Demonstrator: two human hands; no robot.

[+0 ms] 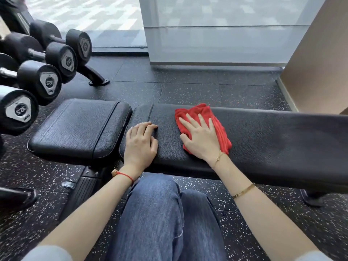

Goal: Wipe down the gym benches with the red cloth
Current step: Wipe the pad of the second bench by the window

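A black padded gym bench (263,140) runs across the view, with a separate seat pad (79,129) at its left end. The red cloth (195,112) lies folded on the long pad, left of its middle. My right hand (199,136) presses flat on the cloth with fingers straight and spread. My left hand (140,144) rests on the pad's left end, beside the cloth, fingers lightly bent and holding nothing.
A rack of black dumbbells (39,81) stands at the left, its foot (98,80) on the speckled rubber floor. A glass wall (216,34) and a tan wall (320,63) lie behind the bench. My knees in jeans (162,213) are in front of it.
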